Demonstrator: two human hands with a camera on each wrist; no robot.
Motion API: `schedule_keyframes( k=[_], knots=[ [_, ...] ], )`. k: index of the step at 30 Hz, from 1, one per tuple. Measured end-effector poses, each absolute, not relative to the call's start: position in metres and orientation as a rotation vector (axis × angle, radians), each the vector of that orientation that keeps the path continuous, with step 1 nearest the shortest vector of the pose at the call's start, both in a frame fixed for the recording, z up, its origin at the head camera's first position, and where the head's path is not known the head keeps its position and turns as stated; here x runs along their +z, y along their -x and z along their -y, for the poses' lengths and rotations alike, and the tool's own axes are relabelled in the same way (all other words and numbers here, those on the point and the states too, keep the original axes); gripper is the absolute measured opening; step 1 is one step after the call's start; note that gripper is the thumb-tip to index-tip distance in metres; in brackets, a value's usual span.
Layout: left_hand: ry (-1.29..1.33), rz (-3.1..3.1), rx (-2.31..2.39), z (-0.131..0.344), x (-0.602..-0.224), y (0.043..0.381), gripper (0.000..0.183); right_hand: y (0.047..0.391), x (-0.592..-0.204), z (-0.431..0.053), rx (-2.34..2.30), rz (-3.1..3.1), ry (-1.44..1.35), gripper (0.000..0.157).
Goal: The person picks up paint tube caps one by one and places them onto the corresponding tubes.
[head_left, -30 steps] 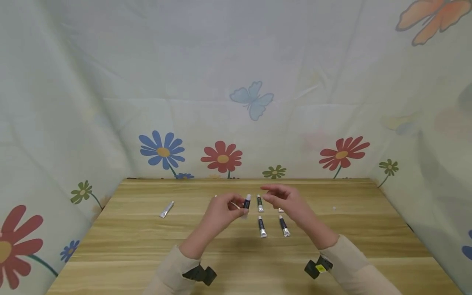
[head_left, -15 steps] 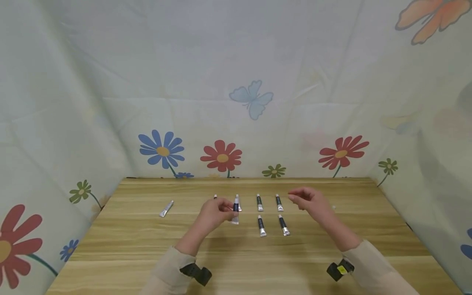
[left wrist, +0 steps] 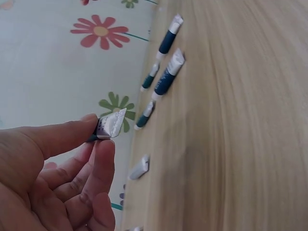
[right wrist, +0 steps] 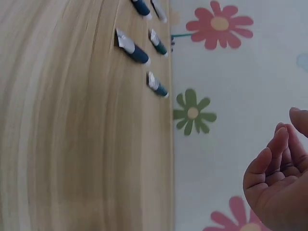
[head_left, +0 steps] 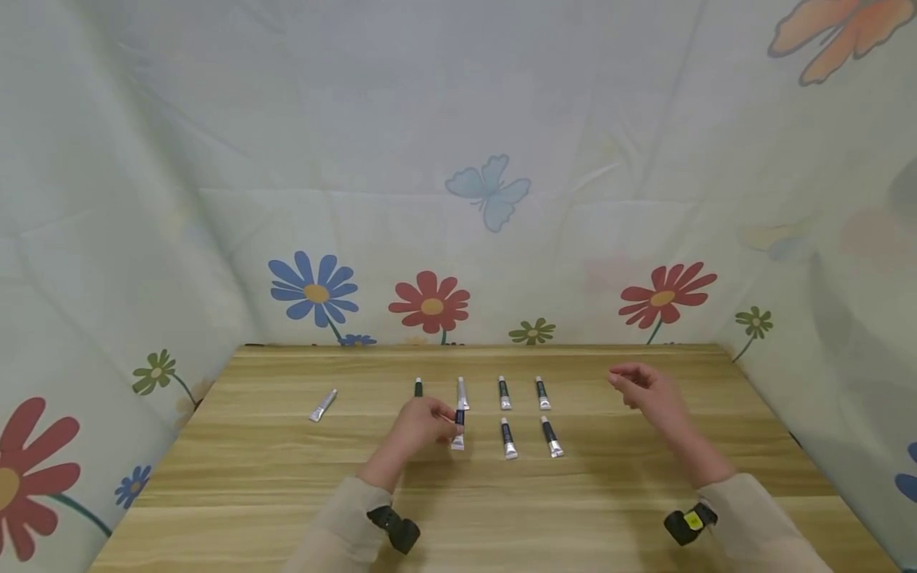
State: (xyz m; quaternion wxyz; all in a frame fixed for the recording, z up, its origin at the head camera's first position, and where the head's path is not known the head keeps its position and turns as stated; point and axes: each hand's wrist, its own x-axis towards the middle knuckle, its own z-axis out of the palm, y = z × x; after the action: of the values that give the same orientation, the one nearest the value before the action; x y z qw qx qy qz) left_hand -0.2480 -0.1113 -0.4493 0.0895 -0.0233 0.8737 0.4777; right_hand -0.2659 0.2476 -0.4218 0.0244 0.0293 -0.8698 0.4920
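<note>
In the head view my left hand pinches a dark-labelled paint tube between thumb and fingers, just in front of a silvery tube. The left wrist view shows the crimped silver end of the held tube pointing away from the fingertips. Part of a green tube shows behind the left hand. My right hand hovers at the right side with fingers loosely bent and no object visible in them. Nearest to it lie a green tube and a dark blue tube.
Another green tube and a dark blue tube lie in the middle of the wooden table. Off to the left is a lone silvery tube. A flowered cloth hangs behind the table's far edge.
My left hand carried the tube left, then lowered it toward the table before the silvery tube. The right hand withdrew to the right, uncovering the rightmost green tube.
</note>
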Motion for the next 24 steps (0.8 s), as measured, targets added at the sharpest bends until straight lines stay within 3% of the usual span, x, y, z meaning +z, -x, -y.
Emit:
schedule_keyframes(
  k=[16,24],
  knots=[
    [0.078,-2.566,1.328,0.105,-0.464,0.254,0.012,0.287,-0.453,-0.297,1.352,2.773,0.065,0.053],
    [0.121,-2.523,1.327,0.104,-0.469,0.256,0.008,0.293,-0.467,-0.313,1.383,2.817,0.207,0.047]
  ],
)
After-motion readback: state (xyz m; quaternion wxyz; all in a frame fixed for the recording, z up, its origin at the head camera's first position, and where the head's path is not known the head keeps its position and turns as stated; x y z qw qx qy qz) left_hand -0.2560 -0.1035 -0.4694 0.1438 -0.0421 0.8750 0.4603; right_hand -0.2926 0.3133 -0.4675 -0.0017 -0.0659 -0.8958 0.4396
